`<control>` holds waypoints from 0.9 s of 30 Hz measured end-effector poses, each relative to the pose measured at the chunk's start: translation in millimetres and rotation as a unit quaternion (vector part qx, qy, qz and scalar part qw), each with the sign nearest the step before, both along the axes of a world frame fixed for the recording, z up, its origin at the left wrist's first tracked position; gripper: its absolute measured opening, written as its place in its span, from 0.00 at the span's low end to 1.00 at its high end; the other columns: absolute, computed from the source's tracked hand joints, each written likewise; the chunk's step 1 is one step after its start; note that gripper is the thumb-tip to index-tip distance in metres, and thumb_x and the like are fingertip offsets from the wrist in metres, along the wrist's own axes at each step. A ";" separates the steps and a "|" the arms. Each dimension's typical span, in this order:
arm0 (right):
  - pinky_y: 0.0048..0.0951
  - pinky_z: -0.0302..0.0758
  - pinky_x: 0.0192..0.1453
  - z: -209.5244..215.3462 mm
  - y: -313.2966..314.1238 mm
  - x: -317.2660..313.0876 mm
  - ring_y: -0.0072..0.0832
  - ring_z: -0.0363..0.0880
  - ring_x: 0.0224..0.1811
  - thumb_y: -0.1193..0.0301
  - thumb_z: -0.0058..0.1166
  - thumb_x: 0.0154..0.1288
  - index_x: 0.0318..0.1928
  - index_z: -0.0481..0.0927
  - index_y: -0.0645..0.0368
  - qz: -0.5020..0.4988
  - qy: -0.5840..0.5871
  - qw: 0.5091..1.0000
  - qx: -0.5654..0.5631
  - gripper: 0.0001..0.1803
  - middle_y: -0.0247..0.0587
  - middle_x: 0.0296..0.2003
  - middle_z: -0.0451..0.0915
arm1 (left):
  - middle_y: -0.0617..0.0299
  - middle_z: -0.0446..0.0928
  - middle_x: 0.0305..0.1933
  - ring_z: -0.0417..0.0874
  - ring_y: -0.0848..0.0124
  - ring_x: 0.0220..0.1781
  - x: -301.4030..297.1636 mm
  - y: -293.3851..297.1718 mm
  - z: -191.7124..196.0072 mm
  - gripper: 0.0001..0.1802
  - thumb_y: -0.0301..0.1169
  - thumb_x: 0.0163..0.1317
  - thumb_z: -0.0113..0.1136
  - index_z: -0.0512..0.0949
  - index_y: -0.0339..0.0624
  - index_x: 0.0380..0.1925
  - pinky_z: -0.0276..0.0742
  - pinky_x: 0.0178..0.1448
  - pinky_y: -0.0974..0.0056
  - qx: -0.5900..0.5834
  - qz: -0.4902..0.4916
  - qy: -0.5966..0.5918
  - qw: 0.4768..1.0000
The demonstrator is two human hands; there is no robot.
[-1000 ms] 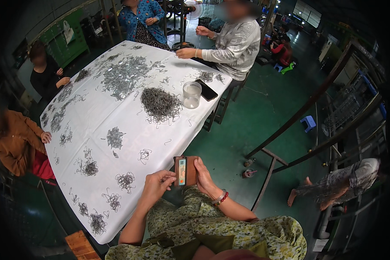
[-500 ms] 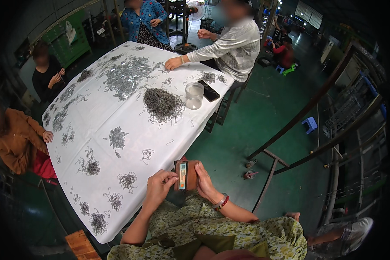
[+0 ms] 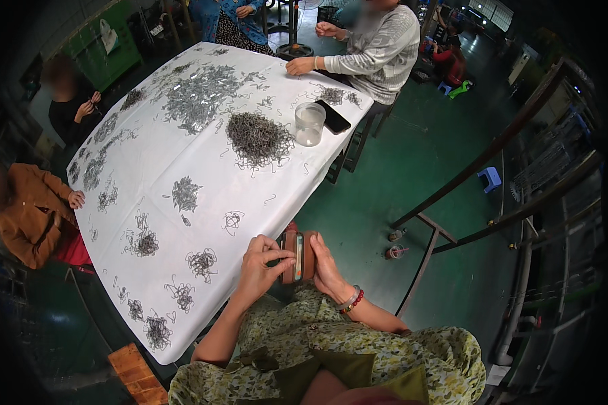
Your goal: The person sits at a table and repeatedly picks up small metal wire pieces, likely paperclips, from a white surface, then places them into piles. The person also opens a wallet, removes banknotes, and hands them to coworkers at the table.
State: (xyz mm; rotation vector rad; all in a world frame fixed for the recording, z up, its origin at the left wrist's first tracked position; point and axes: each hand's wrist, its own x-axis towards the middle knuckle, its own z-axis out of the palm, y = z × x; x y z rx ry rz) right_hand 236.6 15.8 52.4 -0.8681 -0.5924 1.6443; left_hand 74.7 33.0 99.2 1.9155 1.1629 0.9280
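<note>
Your left hand (image 3: 258,268) and right hand (image 3: 325,264) are closed from either side on a small brown block (image 3: 298,256) with a pale strip down its middle, held upright just off the near edge of the table (image 3: 203,169). The left thumb and fingers pinch its left face; the right palm and fingers press flat along its right face. You cannot tell from here whether any wire is seated in the block.

As for progress, I judge most of the work is ahead of you. Near your left hand, the white cloth carries several small tangles of wire hooks (image 3: 201,263), each set apart from the next, running along the near and left edges. None touches your hands.

Farther out, right of centre, sits the big dark heap of hooks (image 3: 258,140), dense and untouched-looking. Just right of it stands a clear plastic cup (image 3: 309,124); it looks empty, though its see-through wall makes that hard to confirm. A dark phone (image 3: 334,116) lies just beyond the cup.

At the far end a broad scatter of hooks (image 3: 199,94) covers the cloth, and a person in a grey striped top rests a hand (image 3: 298,65) on the table there. Two more people sit along the left side.
</note>
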 end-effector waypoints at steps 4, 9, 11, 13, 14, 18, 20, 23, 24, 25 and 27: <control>0.31 0.75 0.54 2.8 4.5 4.6 0.23 0.74 0.51 0.55 0.33 0.73 0.55 0.63 0.52 0.000 0.027 0.999 -0.035 0.19 0.33 0.48 0.73 | 0.59 0.66 0.37 0.65 0.62 0.43 -3.2 1.7 -0.1 0.13 0.29 0.51 0.64 0.82 0.47 0.40 0.64 0.48 0.62 0.112 -0.030 0.101 0.988; 0.30 0.66 0.62 11.7 -20.6 -34.0 0.24 0.67 0.58 0.55 0.32 0.73 0.58 0.60 0.53 -0.043 0.009 0.997 -0.058 0.21 0.35 0.55 0.67 | 0.57 0.66 0.37 0.66 0.58 0.43 -16.1 -14.5 28.9 0.13 0.29 0.51 0.62 0.79 0.45 0.39 0.64 0.50 0.59 0.121 -0.032 0.208 0.970; 0.30 0.69 0.60 24.7 -8.8 -28.8 0.24 0.67 0.57 0.56 0.32 0.74 0.58 0.59 0.53 -0.037 0.027 0.999 -0.018 0.20 0.34 0.54 0.67 | 0.56 0.66 0.37 0.67 0.57 0.43 -10.1 6.8 49.0 0.11 0.28 0.51 0.61 0.77 0.43 0.36 0.64 0.50 0.58 0.113 -0.030 0.223 0.968; 0.31 0.70 0.59 36.3 4.5 -21.9 0.24 0.67 0.57 0.56 0.32 0.74 0.58 0.59 0.53 -0.016 0.012 0.999 0.033 0.20 0.33 0.53 0.67 | 0.55 0.69 0.37 0.74 0.58 0.40 -5.3 14.9 55.0 0.12 0.26 0.50 0.61 0.75 0.42 0.36 0.70 0.45 0.58 0.103 -0.007 0.195 0.975; 0.32 0.71 0.57 24.9 4.6 -20.6 0.25 0.67 0.57 0.59 0.39 0.72 0.56 0.59 0.52 -0.027 0.016 0.999 0.030 0.18 0.34 0.52 0.67 | 0.55 0.70 0.37 0.76 0.58 0.39 -5.4 15.3 42.6 0.12 0.26 0.50 0.61 0.75 0.41 0.37 0.72 0.43 0.57 0.083 0.003 0.169 0.982; 0.34 0.70 0.59 9.1 -14.5 -27.6 0.27 0.67 0.57 0.68 0.50 0.67 0.58 0.57 0.51 -0.048 0.009 0.999 -0.017 0.23 0.36 0.53 0.67 | 0.55 0.76 0.36 0.81 0.58 0.32 -7.9 1.2 11.9 0.14 0.27 0.52 0.61 0.75 0.41 0.40 0.77 0.34 0.56 0.104 0.043 0.199 0.974; 0.32 0.68 0.60 -9.6 -10.6 -26.2 0.25 0.65 0.59 0.70 0.51 0.65 0.58 0.58 0.52 -0.062 -0.021 0.998 0.018 0.24 0.36 0.54 0.66 | 0.54 0.78 0.35 0.81 0.55 0.32 -9.2 -3.5 0.8 0.13 0.27 0.54 0.60 0.75 0.41 0.41 0.77 0.33 0.56 0.128 0.042 0.233 0.963; 0.30 0.68 0.60 -27.1 4.7 -23.8 0.24 0.68 0.56 0.71 0.52 0.64 0.56 0.60 0.54 -0.061 0.000 0.998 0.016 0.23 0.35 0.52 0.69 | 0.50 0.78 0.35 0.80 0.52 0.34 -9.0 21.4 -20.5 0.11 0.29 0.58 0.57 0.76 0.40 0.41 0.76 0.34 0.56 0.130 0.005 0.217 0.968; 0.29 0.69 0.58 -25.6 14.9 -25.6 0.24 0.70 0.53 0.69 0.50 0.66 0.53 0.62 0.55 -0.041 0.017 0.998 0.033 0.18 0.36 0.50 0.70 | 0.50 0.78 0.35 0.80 0.52 0.34 -15.7 27.1 -26.9 0.12 0.30 0.57 0.58 0.76 0.40 0.41 0.76 0.35 0.56 0.122 0.003 0.210 0.970; 0.28 0.71 0.54 -28.0 34.7 -21.9 0.22 0.71 0.51 0.67 0.47 0.68 0.51 0.63 0.56 -0.035 0.003 0.998 0.053 0.15 0.36 0.48 0.71 | 0.52 0.78 0.37 0.80 0.53 0.34 -15.7 41.3 -24.0 0.13 0.31 0.57 0.59 0.77 0.40 0.42 0.76 0.35 0.57 0.157 0.016 0.210 0.965; 0.27 0.73 0.54 -30.6 33.3 -23.4 0.22 0.72 0.51 0.62 0.44 0.70 0.52 0.62 0.55 -0.038 0.000 0.997 0.064 0.15 0.36 0.48 0.70 | 0.55 0.79 0.39 0.81 0.54 0.34 -15.8 39.4 -29.3 0.15 0.33 0.56 0.59 0.78 0.41 0.43 0.77 0.35 0.59 0.143 0.026 0.205 0.968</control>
